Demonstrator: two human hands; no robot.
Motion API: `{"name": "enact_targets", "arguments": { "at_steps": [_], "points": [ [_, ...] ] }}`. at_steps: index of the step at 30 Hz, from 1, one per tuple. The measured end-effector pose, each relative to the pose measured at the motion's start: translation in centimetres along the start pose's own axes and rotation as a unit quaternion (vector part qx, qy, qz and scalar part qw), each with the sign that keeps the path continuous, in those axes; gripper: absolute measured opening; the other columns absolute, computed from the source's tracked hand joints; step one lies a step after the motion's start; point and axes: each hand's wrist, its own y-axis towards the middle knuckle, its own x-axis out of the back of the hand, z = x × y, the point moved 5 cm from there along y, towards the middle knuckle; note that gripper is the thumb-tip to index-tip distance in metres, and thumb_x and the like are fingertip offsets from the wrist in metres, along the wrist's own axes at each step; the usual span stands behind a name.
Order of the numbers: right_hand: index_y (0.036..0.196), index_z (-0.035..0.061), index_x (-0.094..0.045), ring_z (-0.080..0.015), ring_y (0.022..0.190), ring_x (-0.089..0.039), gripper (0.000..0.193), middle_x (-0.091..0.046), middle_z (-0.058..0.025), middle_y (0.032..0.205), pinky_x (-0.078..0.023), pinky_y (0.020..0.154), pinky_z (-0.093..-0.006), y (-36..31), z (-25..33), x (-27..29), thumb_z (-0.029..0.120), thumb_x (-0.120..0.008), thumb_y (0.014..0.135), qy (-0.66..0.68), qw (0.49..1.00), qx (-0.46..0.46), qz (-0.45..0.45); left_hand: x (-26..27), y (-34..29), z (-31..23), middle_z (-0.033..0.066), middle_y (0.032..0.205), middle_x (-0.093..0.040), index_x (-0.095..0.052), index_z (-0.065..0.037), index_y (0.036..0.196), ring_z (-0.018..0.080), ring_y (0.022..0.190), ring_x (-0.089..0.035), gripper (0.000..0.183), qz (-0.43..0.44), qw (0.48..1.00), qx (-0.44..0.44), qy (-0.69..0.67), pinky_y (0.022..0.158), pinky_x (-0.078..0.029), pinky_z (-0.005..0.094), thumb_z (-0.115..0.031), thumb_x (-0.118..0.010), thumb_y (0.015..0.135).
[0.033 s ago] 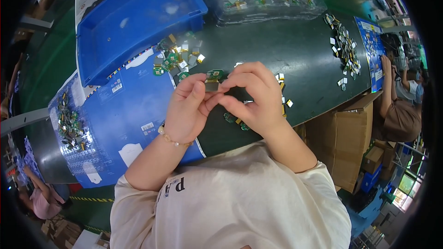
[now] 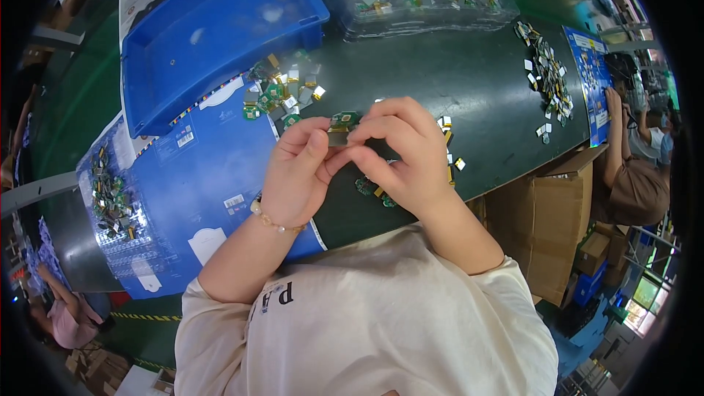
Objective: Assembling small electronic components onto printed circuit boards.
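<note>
A small green circuit board (image 2: pixel 343 119) with a flat grey piece (image 2: pixel 337 138) below it is held up in front of my chest. My left hand (image 2: pixel 295 180) pinches the grey piece between thumb and fingers; a beaded bracelet is on that wrist. From the other side, my right hand (image 2: pixel 405 152) is closed, thumb and forefinger at the board's right edge; its fingertips partly cover that edge. Beyond my left hand lies a loose pile of similar boards (image 2: pixel 275 97). More boards (image 2: pixel 381 194) lie partly hidden behind my right hand.
A blue bin (image 2: pixel 220 37) stands at the far left, stacked clear plastic trays (image 2: pixel 425 0) of boards at the back. Another pile (image 2: pixel 546 77) lies right on the dark green table (image 2: pixel 484 103). A bubble-wrap sheet (image 2: pixel 125 213) carries boards at left. A cardboard box (image 2: pixel 539 220) stands at right.
The circuit board has shifted slightly to the right and tilted between my fingers. My right hand's fingers have moved a little; the piles look the same.
</note>
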Motion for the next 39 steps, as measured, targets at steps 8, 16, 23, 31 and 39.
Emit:
{"name": "enact_targets", "arguments": {
  "at_steps": [8,16,23,31,39],
  "points": [
    [0.077,0.006,-0.063,-0.0212,0.069,-0.058,0.016,-0.061,-0.0072,0.08,-0.047,0.06,-0.0303,0.1,0.4,-0.1,0.007,-0.076,0.067,-0.025,0.999,-0.031,0.024,0.1,-0.3,-0.1,0.0069,0.103,-0.063,-0.058,-0.003,0.107,0.0164,0.094,-0.062,0.019,-0.014,0.995,-0.071,0.066,0.085,-0.053,0.0333,-0.016,-0.057,0.092],
    [0.075,0.0073,-0.062,-0.0241,0.07,-0.06,0.015,-0.062,-0.0067,0.078,-0.046,0.062,-0.0326,0.0,0.7,0.0,0.007,-0.074,0.068,-0.065,0.998,-0.011,0.003,-0.5,-0.4,-0.5,0.0075,0.103,-0.063,-0.06,-0.001,0.105,0.0152,0.092,-0.062,0.017,-0.012,0.985,-0.126,0.116,0.082,-0.053,0.0302,-0.01,-0.059,0.09],
    [0.078,0.0064,-0.058,-0.0259,0.075,-0.059,0.013,-0.061,-0.0079,0.083,-0.046,0.065,-0.0347,0.1,0.1,-0.8,0.004,-0.069,0.071,-0.052,0.998,0.004,0.026,-0.1,-0.5,-0.9,0.0084,0.1,-0.065,-0.061,0.0,0.101,0.0146,0.089,-0.062,0.015,-0.036,0.967,-0.146,0.207,0.083,-0.052,0.0286,-0.005,-0.063,0.087],
    [0.085,0.0074,-0.061,-0.0279,0.085,-0.058,0.016,-0.06,-0.0103,0.1,-0.046,0.074,-0.036,-0.6,0.4,-0.7,0.008,-0.07,0.072,-0.031,0.999,-0.007,-0.016,-0.6,0.0,-0.5,0.0076,0.109,-0.062,-0.055,-0.002,0.115,0.0167,0.093,-0.063,0.025,-0.029,0.993,-0.085,0.08,0.087,-0.052,0.0308,-0.009,-0.058,0.091],
    [0.094,0.0141,-0.071,-0.0227,0.082,-0.058,0.032,-0.064,-0.0013,0.1,-0.046,0.072,-0.0334,-0.3,0.7,-0.8,0.014,-0.076,0.062,-0.124,0.988,0.093,-0.009,0.2,0.0,0.0,0.0073,0.115,-0.06,-0.054,-0.004,0.122,0.0168,0.102,-0.06,0.03,-0.006,0.999,-0.042,0.022,0.088,-0.051,0.0322,-0.012,-0.054,0.093]
  ]
}}
